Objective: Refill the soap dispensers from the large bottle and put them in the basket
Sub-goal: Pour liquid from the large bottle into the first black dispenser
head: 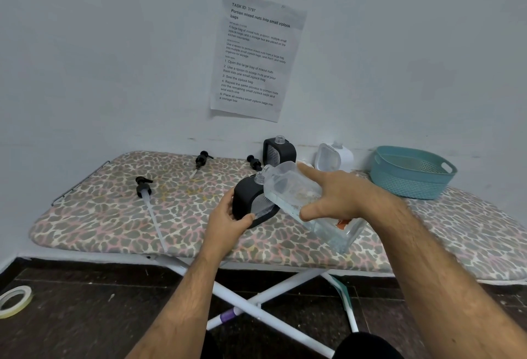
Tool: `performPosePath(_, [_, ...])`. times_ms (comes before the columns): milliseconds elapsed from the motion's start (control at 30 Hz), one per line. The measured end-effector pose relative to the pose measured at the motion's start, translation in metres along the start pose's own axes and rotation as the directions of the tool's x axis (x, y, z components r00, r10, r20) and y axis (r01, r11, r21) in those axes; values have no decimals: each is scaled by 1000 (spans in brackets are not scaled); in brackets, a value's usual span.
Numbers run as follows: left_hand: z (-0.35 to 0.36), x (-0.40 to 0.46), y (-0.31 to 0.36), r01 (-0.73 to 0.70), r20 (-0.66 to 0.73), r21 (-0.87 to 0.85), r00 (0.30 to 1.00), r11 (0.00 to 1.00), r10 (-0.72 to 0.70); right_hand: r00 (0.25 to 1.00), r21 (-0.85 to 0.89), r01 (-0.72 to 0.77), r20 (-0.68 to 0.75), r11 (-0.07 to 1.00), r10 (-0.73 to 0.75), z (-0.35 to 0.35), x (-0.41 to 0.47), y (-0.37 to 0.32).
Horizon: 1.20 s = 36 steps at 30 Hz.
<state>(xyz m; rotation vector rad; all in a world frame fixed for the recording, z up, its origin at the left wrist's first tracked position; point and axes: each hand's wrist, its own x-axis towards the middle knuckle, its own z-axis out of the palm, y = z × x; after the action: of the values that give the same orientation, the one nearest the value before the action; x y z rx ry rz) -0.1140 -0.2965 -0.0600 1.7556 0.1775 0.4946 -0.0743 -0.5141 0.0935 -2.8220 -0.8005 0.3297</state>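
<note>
Soap dispenser, black-cased with clear threaded neck (pixel 251 202): stands uncapped on the leopard-print ironing board (pixel 114 210), near its front edge. Left hand (pixel 228 223) grips its base, thumb across the front. Contents not discernible.

Large bottle, clear square plastic (pixel 296 196): held tilted by the right hand (pixel 339 202), fingers wrapped round its body, forefinger extended along the top. Its mouth sits beside the dispenser's neck. A little clear liquid lies in the lower side.

Risk, judged: both openings are narrow and not plainly aligned; a steeper tilt could send liquid down the black casing onto the board. The wet bottle may slip in a one-handed hold.

Second dispenser, black, uncapped (pixel 278 152): upright at the wall; fill cannot be told.

Third dispenser, white (pixel 333 156): beside it, neck visible; contents unseen.

Basket, teal perforated plastic with handles (pixel 410 173): on the board's right, well apart; no dispenser inside.

Pump heads, black, three: one with long tube (pixel 144 186), one behind (pixel 202 159), one near the second dispenser (pixel 253 162).
</note>
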Motion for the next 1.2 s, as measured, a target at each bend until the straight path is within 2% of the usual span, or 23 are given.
performPosePath(1200, [0, 0, 0, 2, -6, -19, 1000, 1000, -2, 1000, -3, -5, -3, 1000, 5, 0, 1, 0])
